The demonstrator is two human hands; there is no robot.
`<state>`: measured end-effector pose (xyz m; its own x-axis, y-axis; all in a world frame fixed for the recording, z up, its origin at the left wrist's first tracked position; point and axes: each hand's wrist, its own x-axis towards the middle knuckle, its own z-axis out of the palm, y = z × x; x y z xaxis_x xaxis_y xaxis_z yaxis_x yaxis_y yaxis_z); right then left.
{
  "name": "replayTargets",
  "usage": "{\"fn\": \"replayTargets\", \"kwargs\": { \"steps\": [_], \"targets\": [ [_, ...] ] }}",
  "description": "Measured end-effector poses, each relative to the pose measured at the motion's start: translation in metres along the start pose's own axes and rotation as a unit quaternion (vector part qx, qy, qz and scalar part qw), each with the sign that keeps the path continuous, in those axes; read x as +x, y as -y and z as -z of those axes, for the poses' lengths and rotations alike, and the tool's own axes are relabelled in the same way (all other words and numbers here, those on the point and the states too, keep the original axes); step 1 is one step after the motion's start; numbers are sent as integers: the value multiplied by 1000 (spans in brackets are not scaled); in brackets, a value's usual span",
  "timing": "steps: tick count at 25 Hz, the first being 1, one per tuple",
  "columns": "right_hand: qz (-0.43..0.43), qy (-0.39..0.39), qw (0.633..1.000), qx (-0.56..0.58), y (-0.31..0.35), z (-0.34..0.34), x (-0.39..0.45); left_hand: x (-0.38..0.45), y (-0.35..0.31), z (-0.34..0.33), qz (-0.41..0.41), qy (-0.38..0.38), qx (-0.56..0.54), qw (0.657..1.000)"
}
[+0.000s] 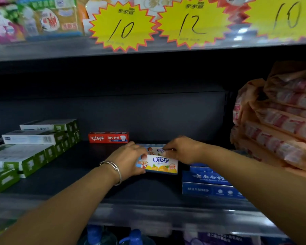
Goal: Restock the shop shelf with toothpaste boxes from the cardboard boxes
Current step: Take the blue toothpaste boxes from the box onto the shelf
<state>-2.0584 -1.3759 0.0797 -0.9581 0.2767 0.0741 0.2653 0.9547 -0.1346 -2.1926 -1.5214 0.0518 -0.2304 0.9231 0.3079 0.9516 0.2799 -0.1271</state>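
Two children's toothpaste boxes (162, 164), white and blue with oranges and a cartoon child, stand one behind the other on the dark shelf (78, 175). My left hand (129, 159), a silver bangle on its wrist, grips the left end of the front box. My right hand (181, 150) pinches the top right edge of the rear box (155, 150). A red toothpaste box (108, 137) lies further back. No cardboard box is in view.
Green-and-white boxes (30, 152) are stacked at the left of the shelf. Blue boxes (208, 184) lie at the right front, with orange wrapped packs (283, 119) piled above them. Yellow price tags (122, 27) hang from the upper shelf. Blue bottle caps (134, 236) show below.
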Motion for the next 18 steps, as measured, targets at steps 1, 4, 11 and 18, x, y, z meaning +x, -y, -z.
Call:
{"fn": "replayTargets", "kwargs": {
  "steps": [1, 4, 11, 18],
  "targets": [
    [-2, 18, 1000, -16, 1, -2, 9, 5, 3, -6, -2, -14, -1, 1000],
    [-14, 44, 998, -45, 1, -9, 32, 20, 12, -22, -11, -45, -3, 999],
    [-50, -39, 985, -159, -10, -30, 60, 33, 40, -52, 75, -96, -37, 992],
    [-57, -67, 982, -169, -5, -39, 69, 40, 53, -65, 197, -10, -60, 978]
  ]
}}
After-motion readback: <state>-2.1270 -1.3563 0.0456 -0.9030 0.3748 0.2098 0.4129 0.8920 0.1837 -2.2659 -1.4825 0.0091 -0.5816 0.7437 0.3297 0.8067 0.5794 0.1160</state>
